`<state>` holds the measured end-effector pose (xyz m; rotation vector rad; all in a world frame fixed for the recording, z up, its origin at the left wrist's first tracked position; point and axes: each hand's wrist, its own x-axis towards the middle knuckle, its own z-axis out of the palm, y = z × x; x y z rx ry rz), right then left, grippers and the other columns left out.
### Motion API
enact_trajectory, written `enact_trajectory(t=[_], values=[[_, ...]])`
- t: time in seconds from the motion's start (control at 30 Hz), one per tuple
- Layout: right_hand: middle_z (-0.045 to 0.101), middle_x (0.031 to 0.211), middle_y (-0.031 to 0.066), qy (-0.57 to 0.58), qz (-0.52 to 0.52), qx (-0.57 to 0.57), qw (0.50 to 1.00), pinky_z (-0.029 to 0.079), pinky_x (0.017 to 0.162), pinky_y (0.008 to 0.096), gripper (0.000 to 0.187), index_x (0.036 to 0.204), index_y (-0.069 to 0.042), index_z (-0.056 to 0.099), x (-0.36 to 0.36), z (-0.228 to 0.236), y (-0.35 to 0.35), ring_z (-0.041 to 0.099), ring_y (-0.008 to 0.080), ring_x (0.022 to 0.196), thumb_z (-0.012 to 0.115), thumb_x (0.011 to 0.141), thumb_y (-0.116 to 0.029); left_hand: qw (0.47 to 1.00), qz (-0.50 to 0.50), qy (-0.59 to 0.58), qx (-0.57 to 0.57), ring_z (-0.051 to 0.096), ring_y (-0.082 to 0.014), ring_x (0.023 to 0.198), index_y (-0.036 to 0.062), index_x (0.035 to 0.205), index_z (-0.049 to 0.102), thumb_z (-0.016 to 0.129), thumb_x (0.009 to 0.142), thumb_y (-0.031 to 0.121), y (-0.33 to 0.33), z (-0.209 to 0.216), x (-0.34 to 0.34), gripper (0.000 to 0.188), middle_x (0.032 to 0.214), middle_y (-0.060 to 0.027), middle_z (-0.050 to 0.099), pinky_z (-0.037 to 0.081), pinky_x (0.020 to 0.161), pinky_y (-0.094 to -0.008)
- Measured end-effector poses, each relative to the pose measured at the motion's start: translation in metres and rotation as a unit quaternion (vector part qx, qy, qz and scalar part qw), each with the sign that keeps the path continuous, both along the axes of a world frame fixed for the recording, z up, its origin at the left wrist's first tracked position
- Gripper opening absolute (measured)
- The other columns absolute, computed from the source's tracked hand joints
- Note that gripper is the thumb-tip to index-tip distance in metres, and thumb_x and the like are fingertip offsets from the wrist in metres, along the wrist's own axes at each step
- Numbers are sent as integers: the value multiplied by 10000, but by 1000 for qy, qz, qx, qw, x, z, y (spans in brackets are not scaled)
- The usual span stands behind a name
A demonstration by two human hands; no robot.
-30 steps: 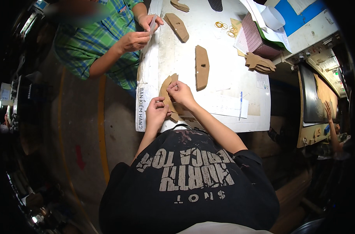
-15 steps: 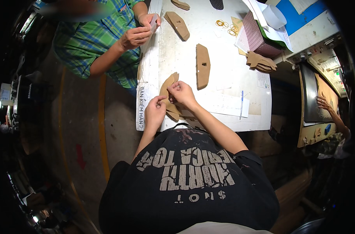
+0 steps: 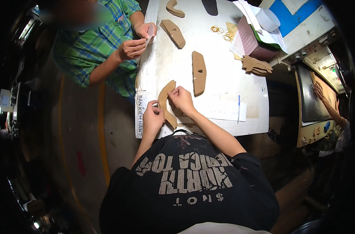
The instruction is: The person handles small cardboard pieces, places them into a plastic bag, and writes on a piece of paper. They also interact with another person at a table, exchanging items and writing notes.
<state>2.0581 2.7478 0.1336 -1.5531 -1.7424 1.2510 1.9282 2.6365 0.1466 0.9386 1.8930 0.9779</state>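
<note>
Near mid-frame, by the left hand's (image 3: 153,117) fingers, a curved, layered brown stack (image 3: 164,102) is pinched at its left edge; its right edge is pinched by the right hand (image 3: 181,100). Rightward, an angular, slotted block (image 3: 199,80) is borne by the scuffed white counter (image 3: 226,80).

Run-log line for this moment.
left hand: touches brown curved flat-piece stack, left edge | right hand: same, right edge | nearby: brown slotted elongated stack

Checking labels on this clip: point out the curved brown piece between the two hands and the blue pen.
Curved brown piece (image 3: 164,101): head view, middle of its bend.
Blue pen (image 3: 238,108): head view, mid-barrel.
</note>
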Motion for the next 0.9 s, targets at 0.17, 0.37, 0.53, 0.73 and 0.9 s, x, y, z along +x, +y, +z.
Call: enact_trajectory(t=[0.17, 0.37, 0.53, 0.73, 0.9], values=[[687, 934, 120, -74, 84, 241, 964, 525, 762, 435, 239, 1087, -29, 635, 4, 14, 3, 675, 287, 884, 731, 913, -163, 989, 27, 147, 15, 686, -364, 888, -26, 1290, 602, 724, 928, 235, 5, 1, 4, 463, 1083, -256, 657, 540, 792, -423], [637, 1293, 59, -159, 363, 359, 845, 324, 1149, 688, 478, 1326, -129, 624, 5, -12, 24, 533, 284, 1292, 724, 860, -169, 972, -38, 232, 17, 706, -379, 920, -94, 1237, 618, 780, 895, 265, 19, -27, -2, 522, 1039, -224, 700, 554, 838, -423], [634, 1251, 53, -270, 462, 272, 800, 335, 1173, 608, 434, 1243, -150, 695, -5, 17, 47, 536, 286, 1270, 782, 828, -245, 988, -16, 143, -56, 730, -367, 944, -83, 1239, 630, 842, 824, 275, 28, -13, -10, 588, 975, -208, 754, 560, 864, -438], [604, 1193, 95, -262, 487, 301, 777, 385, 1133, 512, 389, 1104, -103, 705, 0, 29, 55, 525, 326, 1244, 814, 739, -186, 974, -88, 195, -71, 727, -313, 936, -65, 1098, 677, 813, 848, 269, 35, -15, -11, 439, 1033, -209, 741, 567, 836, -383], [668, 1073, 130, -171, 454, 280, 829, 431, 1058, 524, 298, 1076, -68, 689, 21, 38, 50, 625, 324, 1117, 778, 833, -214, 994, -101, 42, 24, 710, -318, 1000, -52, 1203, 590, 756, 917, 274, 26, 1, -9, 464, 1123, -225, 710, 557, 870, -391]])
